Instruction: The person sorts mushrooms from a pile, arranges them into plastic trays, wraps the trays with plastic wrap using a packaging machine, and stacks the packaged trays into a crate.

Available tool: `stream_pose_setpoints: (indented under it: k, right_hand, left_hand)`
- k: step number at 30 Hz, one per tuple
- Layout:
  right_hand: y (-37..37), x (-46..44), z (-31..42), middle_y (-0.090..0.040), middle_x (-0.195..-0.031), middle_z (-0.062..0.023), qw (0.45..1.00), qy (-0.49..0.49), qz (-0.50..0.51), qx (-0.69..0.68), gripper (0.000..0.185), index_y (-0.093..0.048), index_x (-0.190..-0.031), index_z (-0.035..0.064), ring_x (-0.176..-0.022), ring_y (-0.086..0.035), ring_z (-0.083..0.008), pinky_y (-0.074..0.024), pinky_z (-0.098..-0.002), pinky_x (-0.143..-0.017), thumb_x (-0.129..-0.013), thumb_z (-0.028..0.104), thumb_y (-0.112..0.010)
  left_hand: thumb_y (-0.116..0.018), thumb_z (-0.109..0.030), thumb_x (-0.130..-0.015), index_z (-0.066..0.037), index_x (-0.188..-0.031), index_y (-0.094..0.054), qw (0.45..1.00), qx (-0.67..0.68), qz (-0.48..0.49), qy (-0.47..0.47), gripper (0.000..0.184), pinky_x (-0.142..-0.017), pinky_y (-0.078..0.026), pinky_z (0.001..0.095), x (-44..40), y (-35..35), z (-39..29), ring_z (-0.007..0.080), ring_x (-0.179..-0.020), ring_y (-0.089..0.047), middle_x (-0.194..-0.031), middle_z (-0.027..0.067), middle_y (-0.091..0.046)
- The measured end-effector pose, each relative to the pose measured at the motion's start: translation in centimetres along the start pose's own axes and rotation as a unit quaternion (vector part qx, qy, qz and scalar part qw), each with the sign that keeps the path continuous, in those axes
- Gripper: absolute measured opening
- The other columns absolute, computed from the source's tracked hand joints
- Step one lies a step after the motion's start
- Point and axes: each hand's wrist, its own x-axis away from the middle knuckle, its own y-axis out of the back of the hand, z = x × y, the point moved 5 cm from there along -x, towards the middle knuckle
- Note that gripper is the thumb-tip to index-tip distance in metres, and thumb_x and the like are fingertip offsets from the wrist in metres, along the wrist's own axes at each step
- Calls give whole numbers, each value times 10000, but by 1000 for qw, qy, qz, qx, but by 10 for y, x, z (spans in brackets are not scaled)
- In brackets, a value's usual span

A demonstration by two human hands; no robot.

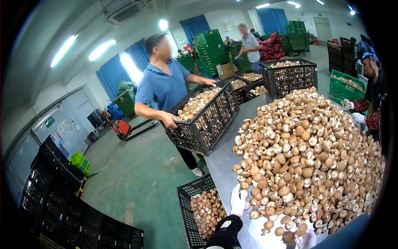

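A large heap of brown-capped shiitake mushrooms (306, 149) covers much of the metal table (226, 174). My left hand (238, 200), in a white glove, rests at the heap's near left edge with its fingers stretched out, beside a few loose mushrooms. At the bottom edge of the view my right hand (306, 240), also white-gloved, is low by the near mushrooms; its fingers are mostly hidden. Below the table's left side stands a black crate (184, 207) with mushrooms in it.
A person in a blue shirt (163, 89) grips a full black crate (207, 128) at the table's left edge. Another full crate (290, 79) stands at the far end. A co-worker's gloved hands (356, 116) are at the right. Stacked black crates (70, 211) line the lower left.
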Motion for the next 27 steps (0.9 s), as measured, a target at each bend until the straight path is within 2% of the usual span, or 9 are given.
stream_pose_setpoints:
  k: [7, 16, 18, 20, 22, 24, 25, 26, 27]
  right_hand:
    - [19, -1, -1, -609, -923, -56, 997, 25, -72, -5, 281, -561, -1101, 41, -790, -590, -155, -487, -280, -662, -866, 189, -516]
    - [43, -33, 11, -605, -907, -56, 980, 86, -179, -6, 319, -550, -1135, 27, -755, -588, -138, -485, -268, -624, -861, 186, -509]
    - [38, -50, 4, -604, -903, -56, 972, 91, -219, 11, 328, -548, -1143, 24, -747, -588, -135, -485, -265, -616, -860, 185, -508]
    - [-13, -66, -12, -603, -900, -55, 969, 61, -230, 72, 336, -545, -1150, 21, -740, -588, -131, -485, -262, -607, -859, 184, -506]
    - [-109, 2, -22, -596, -969, -70, 986, 88, 30, 139, 354, -536, -1174, 24, -834, -578, -147, -476, -273, -691, -849, 163, -529]
    - [-163, 63, -33, -590, -1037, -85, 946, 97, 213, 225, 379, -527, -1198, 28, -929, -569, -162, -468, -284, -776, -838, 142, -553]
    - [-179, 79, -32, -586, -1071, -93, 913, 128, 263, 285, 393, -522, -1210, 29, -976, -564, -170, -464, -289, -818, -833, 131, -564]
    - [-179, 74, -22, -595, -1046, -104, 822, 304, 297, 380, 314, -557, -1126, 34, -969, -567, -220, -466, -327, -817, -840, 164, -573]
    - [-172, 67, -22, -604, -1020, -114, 693, 454, 305, 470, 249, -592, -1041, 39, -962, -570, -270, -468, -364, -815, -848, 196, -582]
  left_hand:
    - [-522, -180, -859, -28, -1269, -478, 999, 31, -2, 21, 439, -981, -387, 387, 1, -2, 5, 342, -1133, -497, -1229, 191, -520]
    - [-524, -186, -856, -36, -1266, -484, 1000, -14, -9, 2, 439, -983, -385, 390, -1, 2, 0, 339, -1132, -495, -1218, 182, -525]
    - [-526, -193, -856, -37, -1267, -484, 1000, -7, -15, 0, 441, -981, -386, 388, 0, 2, -1, 339, -1122, -500, -1209, 183, -530]
    - [-531, -182, -854, -35, -1265, -485, 1000, 6, -12, 12, 439, -980, -388, 387, 1, 2, -3, 337, -1119, -503, -1207, 185, -531]
    - [-543, -148, -858, -29, -1266, -484, 998, 44, -14, 31, 429, -989, -381, 374, 1, 3, -4, 316, -1131, -502, -1216, 179, -531]
    - [-541, -141, -864, -23, -1267, -481, 997, 64, -13, 39, 424, -997, -375, 370, -3, 7, -8, 308, -1146, -493, -1232, 177, -520]
    - [-540, -134, -870, -17, -1268, -478, 995, 87, -5, 52, 420, -1005, -368, 366, 1, 6, -9, 299, -1161, -484, -1248, 174, -510]
    - [-530, -142, -881, 5, -1283, -452, 998, 57, 3, 21, 434, -1033, -338, 369, -1, 4, -3, 298, -1199, -448, -1280, 178, -480]
    - [-523, -124, -881, 26, -1291, -428, 995, 90, 13, 38, 447, -1053, -314, 378, 2, -1, 10, 304, -1221, -420, -1300, 188, -455]
